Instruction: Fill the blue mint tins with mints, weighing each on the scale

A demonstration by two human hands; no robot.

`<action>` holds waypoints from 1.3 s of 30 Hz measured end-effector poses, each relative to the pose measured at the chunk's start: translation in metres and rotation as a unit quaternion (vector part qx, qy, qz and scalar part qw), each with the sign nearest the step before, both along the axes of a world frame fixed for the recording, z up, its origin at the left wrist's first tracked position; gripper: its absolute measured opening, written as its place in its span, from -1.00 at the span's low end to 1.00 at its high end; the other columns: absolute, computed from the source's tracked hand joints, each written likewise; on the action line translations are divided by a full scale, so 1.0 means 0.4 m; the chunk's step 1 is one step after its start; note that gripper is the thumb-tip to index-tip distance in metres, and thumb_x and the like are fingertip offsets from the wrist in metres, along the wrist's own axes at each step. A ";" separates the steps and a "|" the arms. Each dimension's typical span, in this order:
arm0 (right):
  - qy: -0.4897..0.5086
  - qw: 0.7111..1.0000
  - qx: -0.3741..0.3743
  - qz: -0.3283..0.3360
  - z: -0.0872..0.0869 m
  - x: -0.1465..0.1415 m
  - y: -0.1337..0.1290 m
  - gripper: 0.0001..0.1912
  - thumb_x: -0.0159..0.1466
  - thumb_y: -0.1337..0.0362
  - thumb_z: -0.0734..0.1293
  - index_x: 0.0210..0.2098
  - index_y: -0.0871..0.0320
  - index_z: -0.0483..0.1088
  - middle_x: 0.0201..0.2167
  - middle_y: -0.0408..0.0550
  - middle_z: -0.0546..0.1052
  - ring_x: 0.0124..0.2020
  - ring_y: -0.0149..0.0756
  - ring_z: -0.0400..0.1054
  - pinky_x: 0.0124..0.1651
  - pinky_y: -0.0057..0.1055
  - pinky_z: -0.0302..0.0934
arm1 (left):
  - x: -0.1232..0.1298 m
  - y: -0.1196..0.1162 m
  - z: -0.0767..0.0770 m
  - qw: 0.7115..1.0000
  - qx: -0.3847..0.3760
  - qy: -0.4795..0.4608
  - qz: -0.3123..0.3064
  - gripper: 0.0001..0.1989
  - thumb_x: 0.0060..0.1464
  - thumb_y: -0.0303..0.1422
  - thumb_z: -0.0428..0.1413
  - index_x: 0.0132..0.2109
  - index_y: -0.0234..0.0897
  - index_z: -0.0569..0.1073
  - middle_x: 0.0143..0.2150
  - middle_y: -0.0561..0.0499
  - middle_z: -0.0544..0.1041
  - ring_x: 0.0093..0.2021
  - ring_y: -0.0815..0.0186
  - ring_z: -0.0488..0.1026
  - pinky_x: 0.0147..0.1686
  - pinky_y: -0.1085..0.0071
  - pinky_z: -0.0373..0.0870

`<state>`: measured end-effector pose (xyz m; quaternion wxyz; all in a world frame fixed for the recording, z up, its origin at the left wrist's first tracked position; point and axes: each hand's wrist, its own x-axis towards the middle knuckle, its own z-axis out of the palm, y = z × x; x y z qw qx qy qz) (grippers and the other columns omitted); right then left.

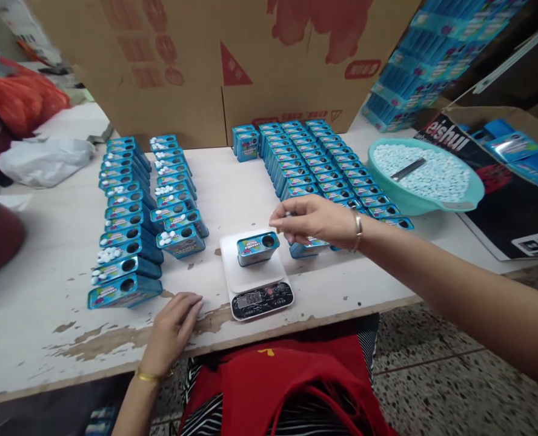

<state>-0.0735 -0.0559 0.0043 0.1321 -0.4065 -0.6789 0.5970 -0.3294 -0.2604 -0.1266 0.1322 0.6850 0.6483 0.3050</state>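
A white digital scale [255, 275] lies near the table's front edge, its display lit. On its platform stands one blue candy tin [259, 249] with a round dark opening in its top. Just right of that opening, my right hand [312, 221] is in the air, thumb and fingers pinched around a small pale candy that barely shows. My left hand [173, 327] rests on the table left of the scale, fingers loosely bent and nothing visible in it. Nearby blue tins [181, 241] stand in two columns, many with white candies on top.
Rows of blue tins [296, 163] stand behind my right hand. A turquoise basin [462, 206] of pale candies, with a dark flat tool on them, sits at right. A cardboard box [196, 115] walls the back. Stacked blue packs [432, 54] rise at far right.
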 end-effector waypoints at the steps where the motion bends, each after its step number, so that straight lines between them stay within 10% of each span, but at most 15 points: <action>1: 0.039 0.998 -0.052 -0.027 0.000 0.012 -0.002 -0.88 0.19 0.29 0.33 -0.45 0.20 0.36 -0.66 -0.22 0.37 -0.69 -0.54 0.15 -0.64 -0.56 0.02 | 0.001 -0.002 -0.006 1.000 -0.004 -0.002 0.001 -0.76 0.22 -0.26 -0.03 -0.19 -0.27 0.48 -0.24 -0.06 0.52 -0.21 0.32 0.48 -0.18 0.42 0.42; 6: 0.096 0.977 -0.158 -0.103 -0.006 0.050 -0.017 -0.84 0.10 0.33 0.43 -0.42 0.25 0.37 -0.58 -0.18 0.41 -0.61 -0.57 0.25 -0.62 -0.63 0.08 | 0.002 -0.005 -0.031 1.000 -0.008 -0.004 0.000 -0.78 0.22 -0.26 -0.02 -0.20 -0.26 0.47 -0.25 -0.03 0.51 -0.22 0.33 0.46 -0.20 0.43 0.40; 29: 0.102 0.989 -0.066 -0.089 -0.055 -0.035 -0.028 -0.92 0.18 0.50 0.30 -0.36 0.30 0.44 -0.72 -0.23 0.41 -0.78 -0.61 0.10 -0.70 -0.59 -0.02 | -0.002 0.005 -0.048 1.000 -0.020 -0.013 -0.010 -0.83 0.22 -0.29 -0.02 -0.21 -0.24 0.43 -0.25 -0.01 0.48 -0.23 0.34 0.43 -0.20 0.44 0.35; 39: 0.150 0.968 -0.136 -0.149 -0.061 0.027 -0.027 -0.81 0.08 0.27 0.44 -0.43 0.27 0.41 -0.60 -0.16 0.42 -0.67 -0.60 0.18 -0.72 -0.63 -0.14 | 0.005 0.006 -0.058 0.998 -0.053 -0.043 0.011 -0.85 0.21 -0.29 -0.01 -0.23 -0.26 0.40 -0.26 -0.01 0.44 -0.23 0.34 0.38 -0.20 0.42 0.30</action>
